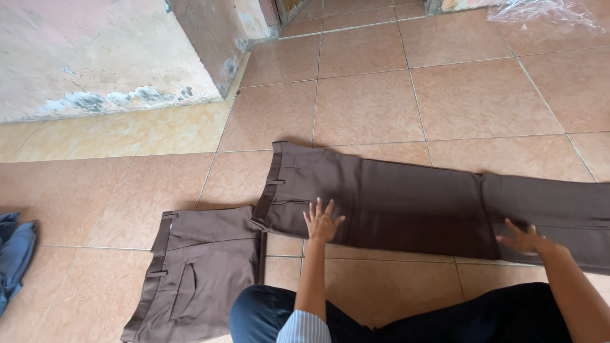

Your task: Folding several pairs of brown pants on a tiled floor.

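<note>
The person's knees in dark trousers fill the bottom edge, with a striped sleeve at the left forearm. Just beyond, the left hand lies flat with fingers spread on the near edge of a pair of brown trousers stretched lengthwise across the tiled floor, near the waistband. The right hand also rests open, palm down, farther along the leg, gripping nothing. A second, folded pair of brown trousers lies left of the knees. A blue cloth sits at the left edge, a clear plastic bag far off.
</note>
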